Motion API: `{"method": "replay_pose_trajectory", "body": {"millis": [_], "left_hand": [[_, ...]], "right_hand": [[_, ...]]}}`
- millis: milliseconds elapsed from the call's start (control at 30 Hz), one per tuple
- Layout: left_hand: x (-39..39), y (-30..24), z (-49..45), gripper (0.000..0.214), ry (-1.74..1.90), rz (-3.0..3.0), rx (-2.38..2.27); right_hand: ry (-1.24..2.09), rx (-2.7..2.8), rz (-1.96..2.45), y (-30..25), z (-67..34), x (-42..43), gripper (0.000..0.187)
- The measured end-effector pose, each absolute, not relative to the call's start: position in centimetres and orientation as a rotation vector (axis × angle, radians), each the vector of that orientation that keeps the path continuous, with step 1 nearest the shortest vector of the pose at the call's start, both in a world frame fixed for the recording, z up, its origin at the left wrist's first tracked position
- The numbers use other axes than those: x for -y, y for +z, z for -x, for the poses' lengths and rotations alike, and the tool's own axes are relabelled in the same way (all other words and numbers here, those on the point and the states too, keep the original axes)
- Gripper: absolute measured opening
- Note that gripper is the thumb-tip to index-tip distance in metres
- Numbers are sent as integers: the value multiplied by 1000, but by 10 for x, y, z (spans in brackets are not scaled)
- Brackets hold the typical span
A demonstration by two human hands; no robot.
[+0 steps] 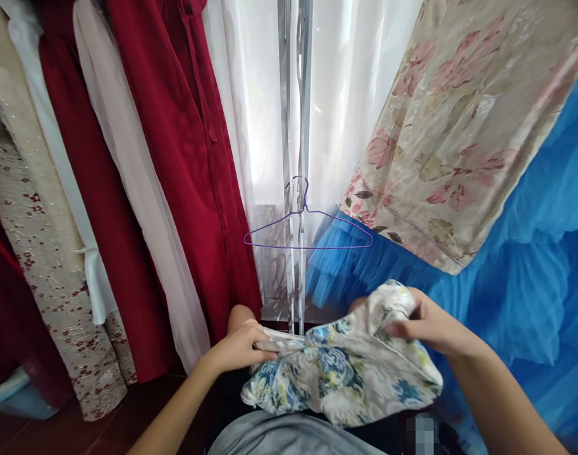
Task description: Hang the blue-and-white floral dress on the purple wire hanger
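A white garment (346, 373) with a blue, green and yellow floral print is stretched between my hands, low in front of my lap. My left hand (244, 346) grips its left end, thumb and fingers closed on the edge. At the other end my right hand (419, 322) pinches a bunched fold of the same cloth. The garment's exact kind cannot be made out. Beyond it, a purple wire hanger (308, 245) hangs by its hook on a metal stand (296, 284), with no cloth on it.
Long dark red dresses (175, 126) and pale ones hang on the left. To the right hang a beige floral dress (441, 139) and a ruffled blue tulle dress (521, 278). White curtains (360, 76) cover the back. A light blue basin (28, 398) sits on the floor at lower left.
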State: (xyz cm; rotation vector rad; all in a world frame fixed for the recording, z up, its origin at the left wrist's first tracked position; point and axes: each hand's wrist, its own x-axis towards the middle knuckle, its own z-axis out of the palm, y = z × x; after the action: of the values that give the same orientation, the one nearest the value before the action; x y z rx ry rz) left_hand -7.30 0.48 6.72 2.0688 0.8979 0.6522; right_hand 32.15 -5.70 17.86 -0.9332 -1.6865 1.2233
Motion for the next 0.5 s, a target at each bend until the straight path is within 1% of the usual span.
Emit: {"method": "replay_pose_trajectory", "body": {"millis": [100,167,200,333,367,433,500], "left_hand": [[-32,85,101,16,640,-2403,-1043],[-56,95,120,13,687,-2484,-1177],[-69,100,128,14,727,-2497,-1254],[-116,123,142,22,930,-2438,-1551],[-126,131,140,23,952,-2430,-1594],[-146,148,135,22,975,-2433,-1634],[-161,166,130,19,1011,-2441,-1647]], "right_hand": [[1025,1821,1092,193,-308,23,23],[901,1855,1148,197,-297,-6,15],[822,1853,1180,198,-292,-22,14],[311,1871,1254,191,-280,-77,26],[212,1889,1271,188,-279,-88,24],[112,1905,1341,181,-277,-104,19],[60,1889,1430,175,-276,-114,29]]}}
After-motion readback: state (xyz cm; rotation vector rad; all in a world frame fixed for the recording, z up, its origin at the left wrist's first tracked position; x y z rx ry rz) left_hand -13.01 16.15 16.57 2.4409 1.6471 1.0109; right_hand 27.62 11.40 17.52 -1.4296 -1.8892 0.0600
